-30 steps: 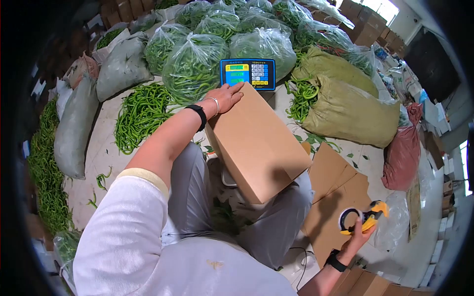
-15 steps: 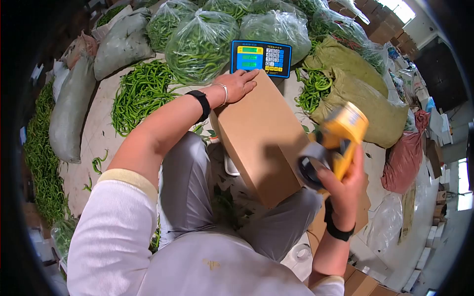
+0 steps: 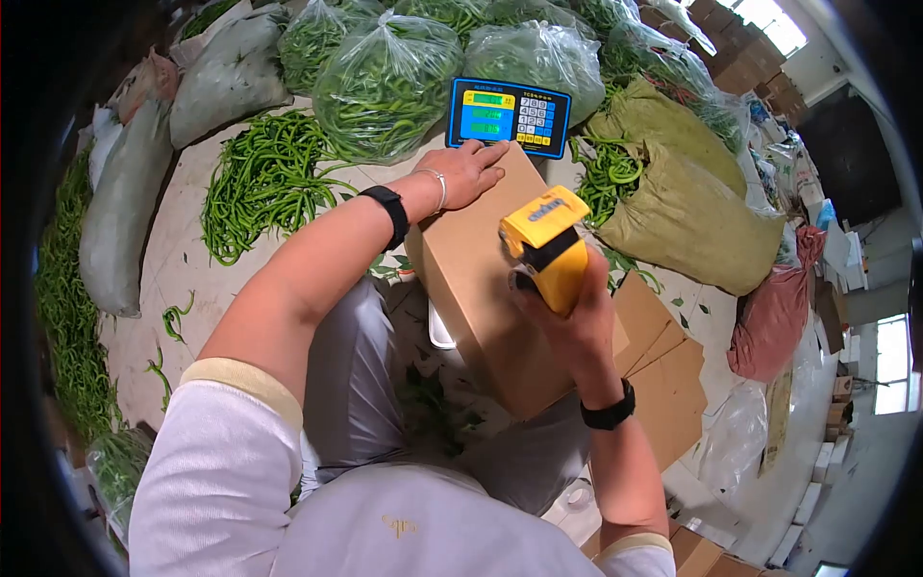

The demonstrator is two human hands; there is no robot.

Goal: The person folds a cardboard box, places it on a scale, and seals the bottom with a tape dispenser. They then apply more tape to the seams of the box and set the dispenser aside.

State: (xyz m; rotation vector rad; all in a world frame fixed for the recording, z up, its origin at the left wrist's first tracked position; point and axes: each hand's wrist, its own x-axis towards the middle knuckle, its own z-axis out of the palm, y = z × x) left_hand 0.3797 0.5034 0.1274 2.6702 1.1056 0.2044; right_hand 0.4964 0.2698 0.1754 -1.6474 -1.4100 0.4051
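Observation:
A closed cardboard box [image 3: 481, 279] stands between my knees, its long top face towards me. My left hand [image 3: 464, 174] lies flat on the box's far end, fingers spread a little. In my right hand [image 3: 582, 322] is a yellow tape dispenser [image 3: 558, 264], gripped by its handle and held over the box's right side. Its roll is mostly hidden by the hand. Right behind the box is a digital scale display [image 3: 508, 117] with green readouts and a keypad.
Green peppers [image 3: 264, 178] lie heaped on the floor at left. Clear bags of peppers [image 3: 389, 87] line the back. Woven sacks stand at left [image 3: 130, 212] and right [image 3: 692, 207]. Flat cardboard sheets [image 3: 659, 375] lie at my right, near a red sack [image 3: 774, 317].
My right hand has swung left with the tape dispenser, from beside the box to over its right side. The flat cardboard is more exposed. My left hand stays on the box.

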